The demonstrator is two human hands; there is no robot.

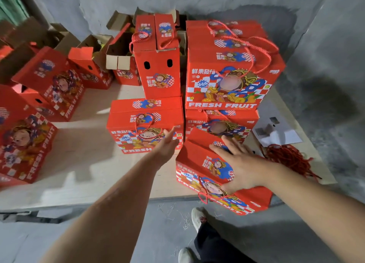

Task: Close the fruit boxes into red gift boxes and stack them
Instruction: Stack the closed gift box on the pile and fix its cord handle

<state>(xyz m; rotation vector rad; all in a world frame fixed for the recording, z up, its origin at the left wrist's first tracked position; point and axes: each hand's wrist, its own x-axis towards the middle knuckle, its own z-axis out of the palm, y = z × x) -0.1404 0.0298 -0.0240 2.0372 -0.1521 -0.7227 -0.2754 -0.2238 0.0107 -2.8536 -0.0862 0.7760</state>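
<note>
Since the box (207, 176) overhanging the board's (79, 164) front edge looks heavy, grip underneath; both flat hands, left (167, 144) and right (239, 164), grasp nothing.

A closed red cardboard gift box printed with a cartoon figure and checks (209, 176) is lying tilted at the near edge of the pale platform, its red rope handle (203, 191) hanging over the front. Beyond it, a tall stack of closed red gift boxes (233, 69) is standing with rope handles draped on top. A single closed red box (144, 124) is sitting left of the stack, an upright narrow red box (158, 65) behind it. Open red boxes with raised flaps (49, 81) are standing along the left.
</note>
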